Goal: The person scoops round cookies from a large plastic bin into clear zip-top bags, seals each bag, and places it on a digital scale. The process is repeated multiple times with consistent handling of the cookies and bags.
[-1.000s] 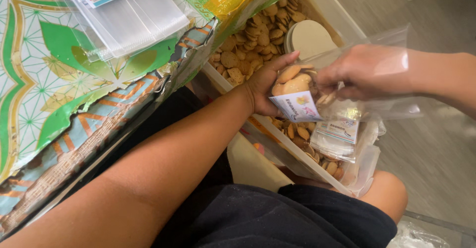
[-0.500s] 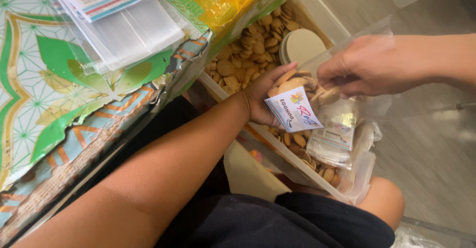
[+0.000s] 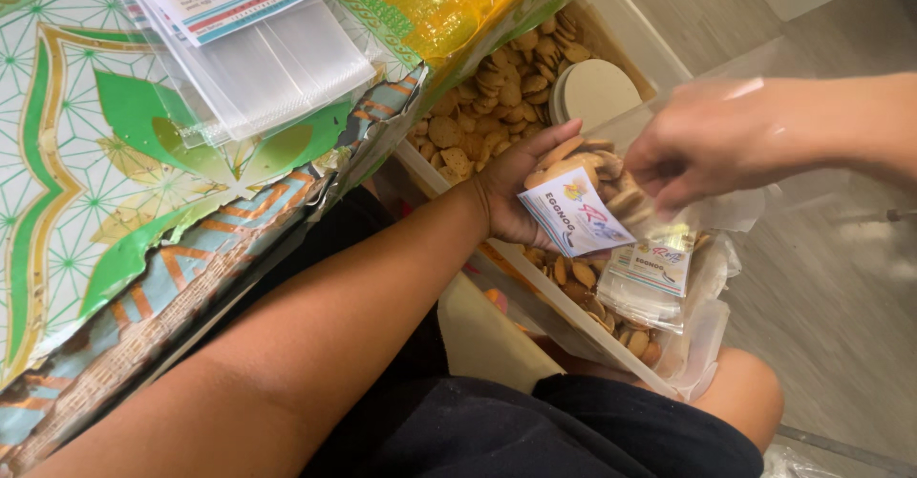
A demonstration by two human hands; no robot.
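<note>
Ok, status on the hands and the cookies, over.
Left hand cupping cookies and a labelled bag. Right hand pinching at the pile, blurred. More bags below, over the cookie bin.

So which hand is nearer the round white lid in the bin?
Left. The left hand lies just below the lid; the right hand hovers farther off to its right.

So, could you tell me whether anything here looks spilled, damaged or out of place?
Nothing stands out: the small round tan cookies stay inside the clear plastic bin, and the left hand holds a stack with a labelled clear packet.
</note>
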